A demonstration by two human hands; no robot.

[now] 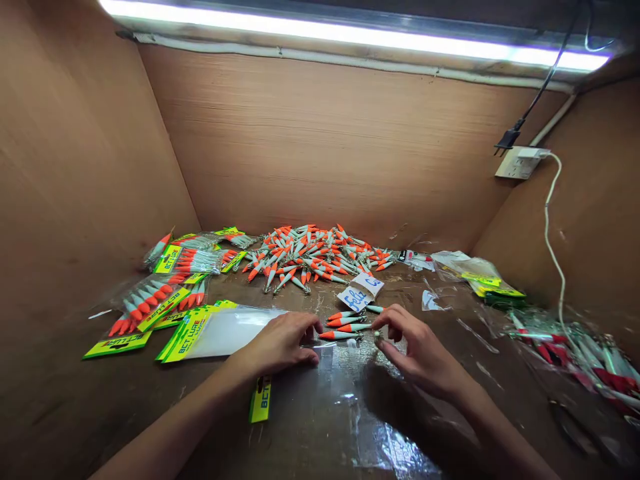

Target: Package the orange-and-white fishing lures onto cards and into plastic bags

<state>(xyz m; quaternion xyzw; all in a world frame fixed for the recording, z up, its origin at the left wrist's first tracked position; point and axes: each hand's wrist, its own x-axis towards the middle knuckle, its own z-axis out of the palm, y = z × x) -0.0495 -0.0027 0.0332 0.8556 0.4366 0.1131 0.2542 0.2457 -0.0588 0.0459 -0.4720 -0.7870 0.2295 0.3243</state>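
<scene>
A short row of several orange-tipped, pale green fishing lures point(345, 323) lies side by side on the dark table between my hands. My left hand point(283, 343) rests at the row's left end, fingers curled and pinching at the nearest lure's tip. At the right end my right hand point(417, 347) has its fingers bent and pinched on the hook ends. A clear plastic bag point(345, 400) lies flat under and in front of the hands, its yellow-green header card point(260, 399) at the left.
A big heap of loose lures point(310, 257) lies at the back. Packed bags of lures point(165, 287) and empty bags with yellow-green headers point(215, 330) sit left. Two paper notes point(361, 292), more bags point(485, 277) and red-tipped lures point(575, 350) lie right. Wooden walls enclose the desk.
</scene>
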